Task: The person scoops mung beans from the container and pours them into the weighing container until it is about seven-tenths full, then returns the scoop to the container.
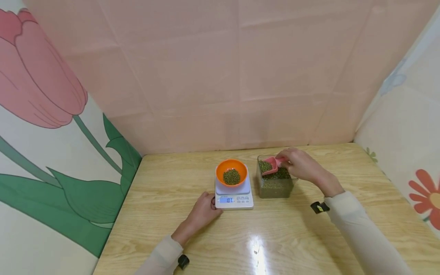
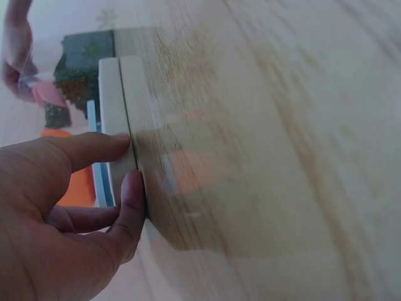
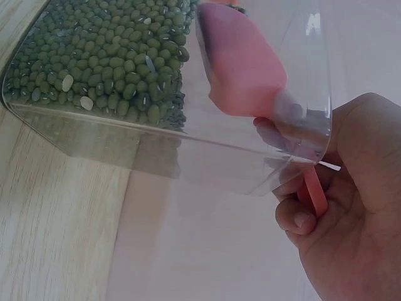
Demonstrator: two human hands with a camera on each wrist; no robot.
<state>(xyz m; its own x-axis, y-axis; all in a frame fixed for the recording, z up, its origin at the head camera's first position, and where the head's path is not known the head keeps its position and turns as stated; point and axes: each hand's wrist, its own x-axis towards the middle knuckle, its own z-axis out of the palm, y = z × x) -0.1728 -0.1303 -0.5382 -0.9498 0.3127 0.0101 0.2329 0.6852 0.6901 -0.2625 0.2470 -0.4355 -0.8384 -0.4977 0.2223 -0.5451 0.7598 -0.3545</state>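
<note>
A white kitchen scale (image 1: 235, 202) with a lit display stands on the table. On its platform sits an orange bowl (image 1: 224, 179) with green mung beans (image 1: 232, 177) in the bottom. My left hand (image 1: 203, 211) grips the scale's front left corner, its fingertips (image 2: 119, 145) against the edge. Right of the scale is a clear container (image 1: 276, 191) holding more mung beans (image 3: 119, 69). My right hand (image 1: 300, 165) holds a pink scoop (image 1: 271, 167) by its handle, over the container's beans. Beans show in the scoop in the head view.
The wooden table (image 1: 165, 183) meets a pink covered wall (image 1: 206, 95) at the back. Flower-printed sheets line the left and right sides. Black straps (image 1: 319, 207) hang at both wrists.
</note>
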